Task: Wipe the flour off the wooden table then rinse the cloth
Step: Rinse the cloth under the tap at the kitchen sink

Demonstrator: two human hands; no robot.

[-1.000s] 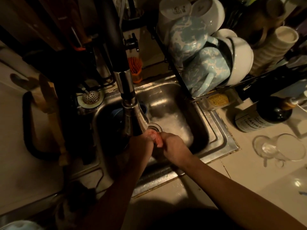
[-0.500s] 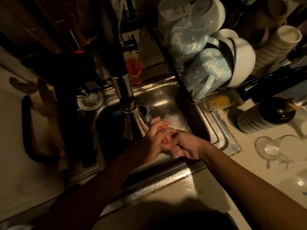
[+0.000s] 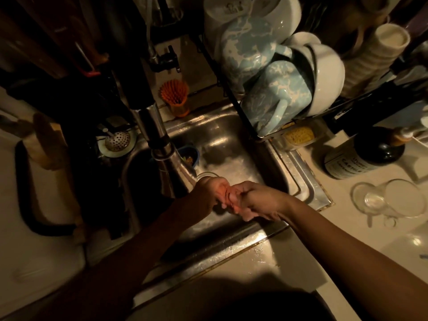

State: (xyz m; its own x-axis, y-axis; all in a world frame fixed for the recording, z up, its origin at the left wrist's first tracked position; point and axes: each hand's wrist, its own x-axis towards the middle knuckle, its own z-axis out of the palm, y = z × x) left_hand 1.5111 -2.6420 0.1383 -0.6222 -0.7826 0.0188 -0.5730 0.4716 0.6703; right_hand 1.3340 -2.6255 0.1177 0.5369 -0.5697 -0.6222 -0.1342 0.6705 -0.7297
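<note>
Pink wet cloth sits bunched between both hands over the stainless steel sink, just beside the chrome pull-down faucet head. The left hand and right hand each curl around one end. Wringing well likely means twisting in opposite directions, low in the basin, so drips stay off the counter.

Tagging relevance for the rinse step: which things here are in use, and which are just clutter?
In use: left hand and right hand, both holding the pinkish cloth; faucet; sink.
Clutter: blue mugs, white bowls, orange brush, dark bottle, glasses, strainer.
</note>
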